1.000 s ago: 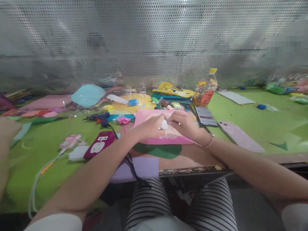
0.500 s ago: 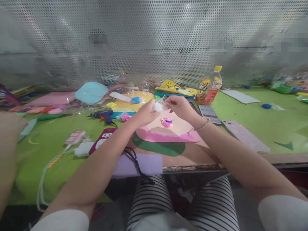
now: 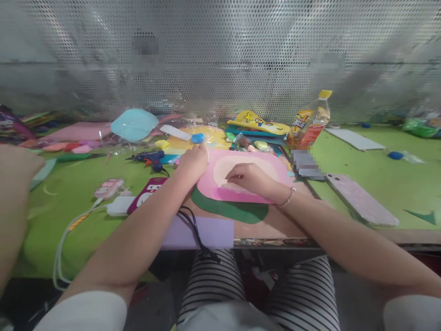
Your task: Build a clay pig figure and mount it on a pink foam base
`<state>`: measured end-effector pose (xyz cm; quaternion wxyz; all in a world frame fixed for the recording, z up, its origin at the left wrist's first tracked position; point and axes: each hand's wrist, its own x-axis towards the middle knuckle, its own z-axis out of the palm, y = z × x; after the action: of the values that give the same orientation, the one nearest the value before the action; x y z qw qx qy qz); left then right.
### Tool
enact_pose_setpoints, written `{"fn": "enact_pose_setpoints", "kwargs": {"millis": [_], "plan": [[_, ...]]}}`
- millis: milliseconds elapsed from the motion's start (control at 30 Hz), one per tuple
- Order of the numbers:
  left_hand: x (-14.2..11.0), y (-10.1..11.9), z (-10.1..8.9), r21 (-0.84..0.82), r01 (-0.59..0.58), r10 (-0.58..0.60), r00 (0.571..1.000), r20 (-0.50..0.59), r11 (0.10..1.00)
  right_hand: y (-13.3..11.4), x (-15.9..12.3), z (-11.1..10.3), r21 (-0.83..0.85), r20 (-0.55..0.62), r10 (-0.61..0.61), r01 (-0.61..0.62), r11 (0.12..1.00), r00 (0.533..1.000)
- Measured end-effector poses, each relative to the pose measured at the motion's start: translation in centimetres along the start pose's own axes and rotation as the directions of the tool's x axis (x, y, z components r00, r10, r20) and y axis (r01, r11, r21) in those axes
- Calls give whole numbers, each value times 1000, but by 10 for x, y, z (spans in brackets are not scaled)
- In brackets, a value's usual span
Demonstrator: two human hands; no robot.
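My left hand [image 3: 194,162] is closed beside the left edge of a pink foam-like sheet [image 3: 203,187]; what it holds, if anything, is hidden. A cream oval [image 3: 223,164] fills the middle of that sheet, with a brighter pink smear along its lower edge. Over the oval, my right hand [image 3: 253,178] is curled with its fingertips together and pointing left. I cannot make out anything between those fingers. A dark green sheet [image 3: 227,209] sticks out below the pink one.
A glue gun [image 3: 155,158], a blue clay packet [image 3: 198,138] and a purple case [image 3: 151,191] lie to the left. Behind are a yellow decorated piece [image 3: 255,122] and a bottle [image 3: 310,122]. A phone [image 3: 361,198] lies right. Another person's arm [image 3: 15,193] shows far left.
My hands have come apart: the left moved left and the right came down over the oval. The white lump at my left fingers and the small pink-and-blue figure are out of sight.
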<state>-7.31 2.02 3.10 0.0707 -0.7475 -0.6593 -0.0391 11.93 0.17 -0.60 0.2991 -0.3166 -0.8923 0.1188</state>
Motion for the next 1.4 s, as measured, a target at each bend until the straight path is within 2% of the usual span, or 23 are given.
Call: {"fn": "enact_pose_setpoints", "kwargs": {"millis": [100, 300, 467, 633, 800, 967, 1167, 1300, 1400], "plan": [[0, 2, 4, 72, -15, 10, 997, 74, 997, -1, -1, 11, -40, 48, -99, 101, 994, 994], [0, 7, 7, 104, -212, 191, 965, 179, 972, -1, 0, 16, -91, 106, -165, 175, 980, 981], [-1, 7, 3, 138, -246, 199, 937, 287, 959, -3, 1, 17, -100, 125, -208, 220, 970, 970], [-1, 9, 9, 150, -231, 183, 942, 282, 961, -6, -3, 10, -89, 180, -214, 232, 969, 960], [0, 15, 23, 162, -237, 194, 950, 244, 958, -6, -7, 5, -168, 170, -200, 228, 959, 965], [-1, 20, 30, 151, -241, 200, 949, 244, 959, -6, -9, 0, -239, 314, -234, 315, 918, 920], [-2, 21, 29, 153, -229, 184, 947, 264, 961, -19, -9, -11, -384, 467, -200, 401, 832, 861], [-3, 21, 28, 159, -197, 143, 945, 295, 967, -26, -10, -16, -479, 497, -139, 404, 779, 856], [-3, 21, 28, 160, -181, 129, 948, 290, 970, -26, -11, -18, -476, 494, -116, 379, 793, 862]]}}
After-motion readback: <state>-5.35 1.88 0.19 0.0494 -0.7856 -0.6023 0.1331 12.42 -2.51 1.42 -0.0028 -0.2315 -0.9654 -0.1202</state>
